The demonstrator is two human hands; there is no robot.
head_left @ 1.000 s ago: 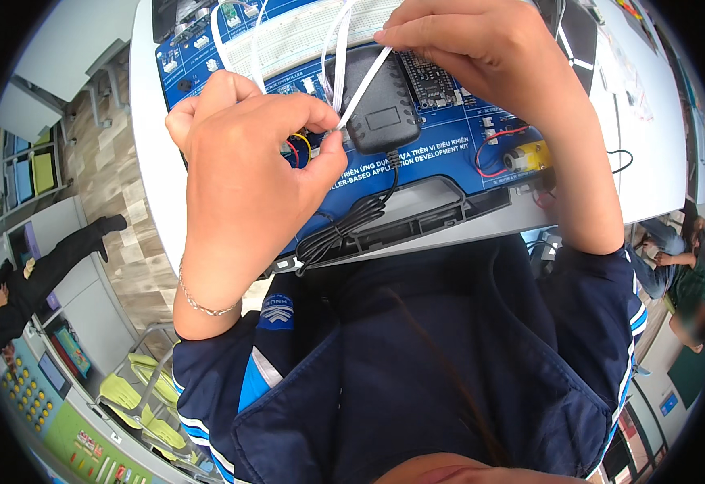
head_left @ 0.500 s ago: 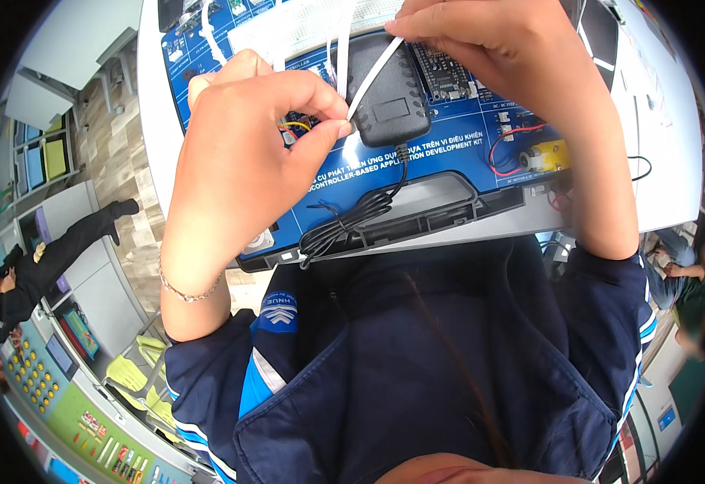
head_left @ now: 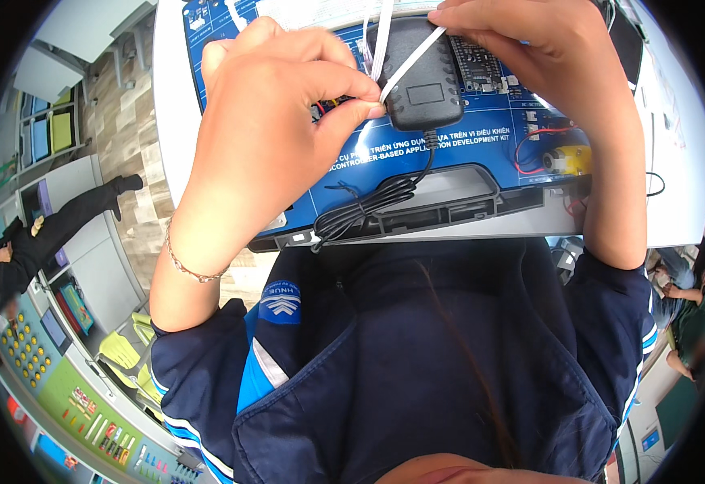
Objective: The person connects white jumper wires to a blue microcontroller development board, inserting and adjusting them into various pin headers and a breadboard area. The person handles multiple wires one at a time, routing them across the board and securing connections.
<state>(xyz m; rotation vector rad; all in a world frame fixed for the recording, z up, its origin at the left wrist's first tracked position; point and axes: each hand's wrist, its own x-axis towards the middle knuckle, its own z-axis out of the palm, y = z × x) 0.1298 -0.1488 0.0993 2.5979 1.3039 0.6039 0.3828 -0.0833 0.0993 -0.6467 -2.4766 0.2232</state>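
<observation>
A blue electronics training board (head_left: 481, 153) lies on a white table (head_left: 171, 121) in front of me. On it rests a black power adapter (head_left: 421, 97) with a bundled black cord (head_left: 365, 211) trailing toward the board's near edge. My left hand (head_left: 276, 113) pinches one end of a thin white strip (head_left: 411, 63) next to the adapter. My right hand (head_left: 530, 48) grips the strip's other end above the adapter, so the strip is stretched between both hands. Red wires (head_left: 534, 145) and a small yellow part (head_left: 569, 160) sit at the board's right.
Another person in dark clothes (head_left: 30, 242) stands at the left by grey cabinets (head_left: 98, 266). Colourful panels (head_left: 62, 387) fill the lower left. More people (head_left: 679, 298) are at the far right edge. A black tray edge (head_left: 481, 206) borders the board.
The view has shifted so the board and both hands sit higher in the picture. Both hands keep hold of the white strip over the adapter.
</observation>
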